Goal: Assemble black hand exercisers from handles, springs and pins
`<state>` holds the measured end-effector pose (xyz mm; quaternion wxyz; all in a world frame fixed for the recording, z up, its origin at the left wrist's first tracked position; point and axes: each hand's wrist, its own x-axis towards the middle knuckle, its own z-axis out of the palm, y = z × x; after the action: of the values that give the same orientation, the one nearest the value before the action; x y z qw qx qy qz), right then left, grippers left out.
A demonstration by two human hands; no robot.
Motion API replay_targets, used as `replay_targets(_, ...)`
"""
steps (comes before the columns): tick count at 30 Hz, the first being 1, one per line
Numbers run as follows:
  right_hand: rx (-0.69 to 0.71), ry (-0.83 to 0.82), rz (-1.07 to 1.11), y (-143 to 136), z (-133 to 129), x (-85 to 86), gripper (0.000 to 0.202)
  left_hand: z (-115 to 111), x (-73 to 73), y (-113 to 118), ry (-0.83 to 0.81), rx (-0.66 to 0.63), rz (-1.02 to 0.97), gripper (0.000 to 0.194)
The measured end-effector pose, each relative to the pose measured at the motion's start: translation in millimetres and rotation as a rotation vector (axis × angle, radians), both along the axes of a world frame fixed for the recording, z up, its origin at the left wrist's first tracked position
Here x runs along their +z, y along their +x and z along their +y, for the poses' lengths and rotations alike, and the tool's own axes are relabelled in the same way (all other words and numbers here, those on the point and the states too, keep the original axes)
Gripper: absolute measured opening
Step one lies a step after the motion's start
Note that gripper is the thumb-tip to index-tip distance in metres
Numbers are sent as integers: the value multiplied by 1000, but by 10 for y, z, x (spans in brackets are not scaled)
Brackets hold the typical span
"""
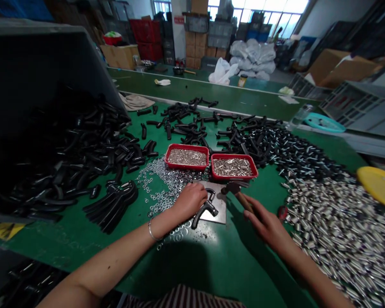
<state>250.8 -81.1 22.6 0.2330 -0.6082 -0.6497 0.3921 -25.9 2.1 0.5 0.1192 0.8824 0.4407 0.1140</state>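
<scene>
My right hand grips the wooden handle of a hammer, whose dark head is over the right side of a flat metal plate. On that plate lies a black plastic spring clamp with a curved jaw and a short handle. My left hand is closed at the clamp's upper left, its curled fingers against the jaw; the fingertips are partly hidden. Loose metal rings lie around my left hand. Just behind the plate stand a red tray of tiny metal parts and a red tray of small pins.
Black handle pieces spill from a large tipped bin at left. A heap of silvery metal cylinders covers the right, beside a yellow dish. More black clamp parts lie behind the trays. A green belt runs beyond.
</scene>
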Motion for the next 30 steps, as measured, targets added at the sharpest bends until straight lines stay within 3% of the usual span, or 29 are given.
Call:
replay_targets(3, 81, 194, -107, -136, 72, -29, 53, 10, 50, -42, 36, -111, 67, 21)
replay_targets(5, 154, 189, -133, -175, 138, -45, 53, -44, 46, -71, 54, -134, 59, 23)
replay_targets(7, 199, 157, -134, -203, 176, -16, 52, -151, 8, -85, 51, -35, 11, 33)
replay_targets(10, 177, 223, -117, -287, 158, 84, 54, -333, -93, -61, -16, 173, -70, 75)
replay_targets(13, 199, 283, -162, -389, 127, 125, 56, -435, -175, -12, -66, 244, -124, 90)
replay_targets(16, 276, 186, -215, -374, 146, 62, 53, -450, -202, 14, -65, 269, -142, 92)
replay_targets(19, 224, 96, -189, -251, 137, -1, 53, -439, -205, 14, -44, 269, -129, 90)
replay_targets(22, 70, 148, -170, -205, 35, 14, 55, -435, -218, 13, -44, 267, -124, 93)
replay_targets(24, 42, 236, -162, -262, -42, 44, 55, -435, -231, 16, -52, 277, -141, 95)
replay_targets(27, 143, 294, -196, -396, -65, 71, 54, -438, -248, 19, -48, 299, -190, 98)
replay_targets(30, 277, 177, -232, -465, 12, 91, 53, -451, -255, 16, -52, 297, -218, 98)
